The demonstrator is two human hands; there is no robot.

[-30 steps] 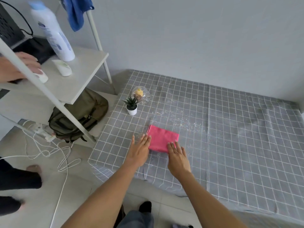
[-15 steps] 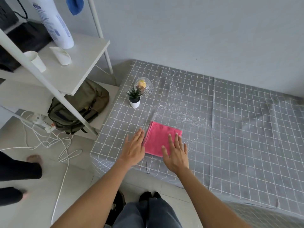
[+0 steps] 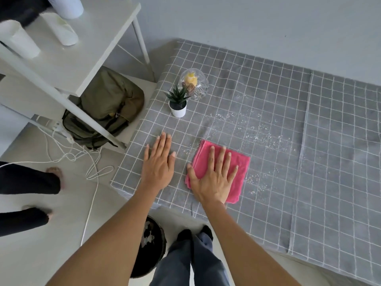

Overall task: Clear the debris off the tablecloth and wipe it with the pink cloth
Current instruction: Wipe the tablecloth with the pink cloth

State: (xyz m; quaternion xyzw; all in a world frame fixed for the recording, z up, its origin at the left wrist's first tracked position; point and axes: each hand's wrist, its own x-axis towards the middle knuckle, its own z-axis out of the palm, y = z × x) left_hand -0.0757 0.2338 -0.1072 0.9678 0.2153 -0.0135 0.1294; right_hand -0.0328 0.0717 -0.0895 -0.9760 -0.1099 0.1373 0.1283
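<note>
On tablecloth [image 3: 268,203]: right hand [image 3: 214,178] flat, hides pink cloth [image 3: 241,172] middle; left hand [image 3: 158,162] flat, empty.

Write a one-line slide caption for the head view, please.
Right hand flat on pink cloth, left hand on crumb-strewn grey tablecloth.

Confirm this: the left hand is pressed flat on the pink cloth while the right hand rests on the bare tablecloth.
Not quite: the hands are swapped. In the head view, the right hand is pressed flat on the pink cloth, while the left hand rests on the bare tablecloth.
</note>
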